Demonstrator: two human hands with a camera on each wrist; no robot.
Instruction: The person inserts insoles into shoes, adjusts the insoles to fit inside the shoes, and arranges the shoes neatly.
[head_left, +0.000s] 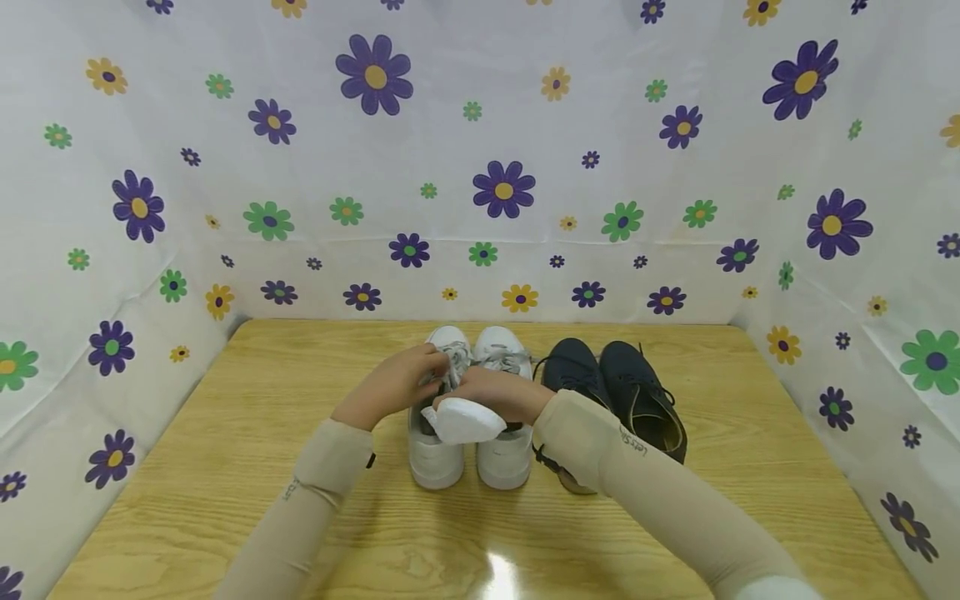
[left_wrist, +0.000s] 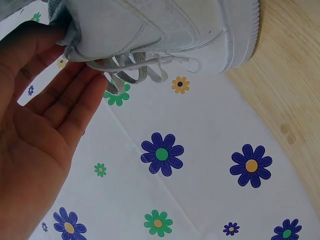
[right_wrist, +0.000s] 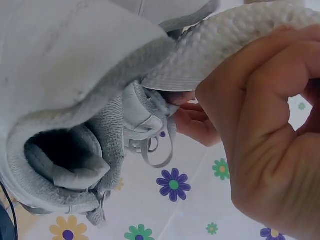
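Two white lace-up sneakers stand side by side on the wooden tabletop, toes pointing away: the left sneaker [head_left: 437, 463] and the right sneaker [head_left: 504, 463]. My left hand [head_left: 396, 385] is at the left sneaker's opening; in the left wrist view its thumb and fingers pinch the tongue [left_wrist: 72, 37], above the laces [left_wrist: 135, 67]. My right hand [head_left: 501, 393] grips a white insole [head_left: 468, 422] over that same opening. The insole's bumpy face shows in the right wrist view, its front end reaching into the sneaker. How far in it goes is hidden.
A pair of dark navy lace-up shoes [head_left: 647, 408] stands right of the sneakers, partly behind my right forearm. White flower-printed cloth [head_left: 450, 150] walls the wooden tabletop [head_left: 300, 367] at the back and both sides.
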